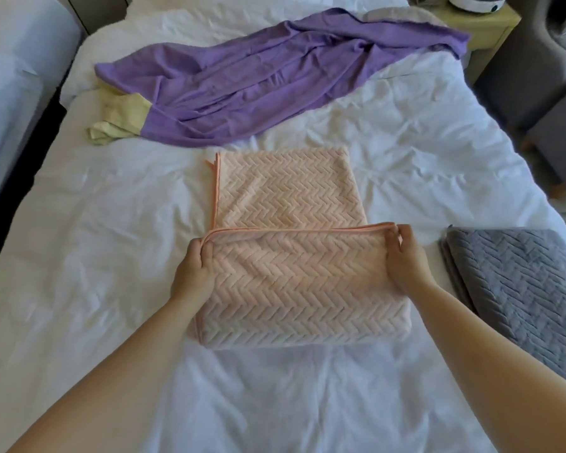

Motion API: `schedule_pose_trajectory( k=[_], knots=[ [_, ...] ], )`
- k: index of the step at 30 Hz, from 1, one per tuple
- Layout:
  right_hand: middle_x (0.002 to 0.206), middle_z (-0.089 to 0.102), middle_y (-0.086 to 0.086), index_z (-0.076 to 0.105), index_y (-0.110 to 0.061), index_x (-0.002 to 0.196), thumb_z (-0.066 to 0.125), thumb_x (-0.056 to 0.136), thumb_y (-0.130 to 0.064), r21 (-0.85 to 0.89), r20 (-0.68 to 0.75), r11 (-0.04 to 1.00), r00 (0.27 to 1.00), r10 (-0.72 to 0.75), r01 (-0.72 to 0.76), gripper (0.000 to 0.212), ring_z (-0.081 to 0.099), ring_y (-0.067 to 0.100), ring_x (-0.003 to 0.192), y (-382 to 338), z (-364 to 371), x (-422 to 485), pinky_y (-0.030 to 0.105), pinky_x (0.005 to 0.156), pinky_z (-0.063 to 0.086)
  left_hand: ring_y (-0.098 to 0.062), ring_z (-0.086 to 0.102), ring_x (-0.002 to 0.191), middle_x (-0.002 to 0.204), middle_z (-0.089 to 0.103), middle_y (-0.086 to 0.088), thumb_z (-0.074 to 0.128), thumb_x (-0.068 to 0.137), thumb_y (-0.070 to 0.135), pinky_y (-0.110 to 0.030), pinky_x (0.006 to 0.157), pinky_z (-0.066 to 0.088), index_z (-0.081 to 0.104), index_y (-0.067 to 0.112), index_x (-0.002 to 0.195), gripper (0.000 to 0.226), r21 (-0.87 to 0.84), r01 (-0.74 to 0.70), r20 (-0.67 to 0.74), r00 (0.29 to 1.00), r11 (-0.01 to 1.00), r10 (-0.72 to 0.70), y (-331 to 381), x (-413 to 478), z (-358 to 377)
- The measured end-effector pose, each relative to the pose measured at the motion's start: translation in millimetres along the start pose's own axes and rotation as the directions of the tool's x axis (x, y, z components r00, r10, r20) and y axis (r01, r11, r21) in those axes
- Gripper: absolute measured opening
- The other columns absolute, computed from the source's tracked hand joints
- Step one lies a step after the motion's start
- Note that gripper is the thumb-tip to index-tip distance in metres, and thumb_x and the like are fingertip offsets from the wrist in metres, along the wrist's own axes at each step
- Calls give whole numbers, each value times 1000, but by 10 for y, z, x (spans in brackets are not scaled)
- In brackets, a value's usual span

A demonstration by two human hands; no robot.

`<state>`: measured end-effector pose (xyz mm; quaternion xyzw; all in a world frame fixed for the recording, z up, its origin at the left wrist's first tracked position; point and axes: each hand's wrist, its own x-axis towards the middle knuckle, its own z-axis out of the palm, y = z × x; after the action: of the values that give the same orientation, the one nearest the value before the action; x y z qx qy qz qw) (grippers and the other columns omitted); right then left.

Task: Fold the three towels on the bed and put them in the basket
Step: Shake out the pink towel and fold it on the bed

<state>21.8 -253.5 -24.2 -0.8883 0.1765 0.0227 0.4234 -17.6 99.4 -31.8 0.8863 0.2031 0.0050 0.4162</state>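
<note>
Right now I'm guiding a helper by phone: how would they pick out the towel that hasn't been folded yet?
Start at the white bed and look to its far end, beyond the pink towel that both hands are folding. The purple towel lies there crumpled in a long diagonal sprawl. Unlike the pink one and the folded grey towel at the right edge, it is smooth, not herringbone-textured.
</note>
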Motion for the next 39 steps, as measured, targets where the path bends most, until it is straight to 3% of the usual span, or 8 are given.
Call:
schedule_pose_trajectory(
  k=[8,18,23,27,29,32,35,39],
  knots=[
    [82,55,-1,43,-28,107,27,95,-58,-91,77,994,994,74,-67,36,51,13,68,223,425,597,32,60,35,-41,61,92,101,65,-21,20,101,42,-36,67,36,40,18,104,31,400,89,-40,996,912,-80,-251,372,388],
    [94,53,-5,46,-28,114,36,93,-58,-61,135,991,983,124,-117,38,51,2,72,372,482,616,24,56,38,-40,60,90,98,65,-19,30,100,38,-38,69,42,47,14,108,30,340,184,-76,983,922,-169,-316,273,375],
    [101,60,1,42,-25,116,33,94,-57,-103,156,976,966,206,-191,40,56,19,80,359,463,489,35,69,45,-38,60,90,99,65,-17,34,99,38,-39,71,44,48,16,107,27,376,207,-27,977,903,-212,-232,263,374],
    [131,50,4,38,-23,131,37,95,-49,-227,-41,971,996,-82,71,44,50,24,113,130,399,352,43,95,44,-39,52,110,124,54,-17,56,90,21,-47,88,40,56,8,119,32,509,-75,-211,955,857,209,-19,173,341],
    [144,41,0,34,-26,139,34,96,-46,-327,-8,880,931,-366,343,47,36,21,132,-43,459,215,39,108,30,-30,46,122,135,50,-10,50,92,26,-43,101,32,56,13,125,36,533,-399,-64,860,746,506,142,86,450],
    [158,10,-11,10,-33,149,15,98,-53,-430,359,715,832,-423,550,55,-2,11,147,-104,725,-38,36,117,-1,-18,9,147,161,9,7,21,97,49,-45,117,0,19,40,148,52,533,-548,353,837,645,419,213,-55,733],
    [157,-10,-15,-10,-36,149,1,94,-63,-538,501,606,801,-328,585,62,-24,7,142,152,850,-92,36,116,-17,-9,-23,143,154,-25,17,-8,88,64,-50,113,-19,-24,50,141,57,680,-415,370,906,604,205,-132,-81,869],
    [154,-18,-17,-17,-37,146,-6,88,-69,-648,391,639,901,-187,414,67,-22,10,143,421,574,64,40,118,-10,-8,-22,143,156,-19,16,-11,86,67,-45,114,-17,-24,46,141,61,750,-323,308,943,577,127,-389,-71,630]
  ],
)
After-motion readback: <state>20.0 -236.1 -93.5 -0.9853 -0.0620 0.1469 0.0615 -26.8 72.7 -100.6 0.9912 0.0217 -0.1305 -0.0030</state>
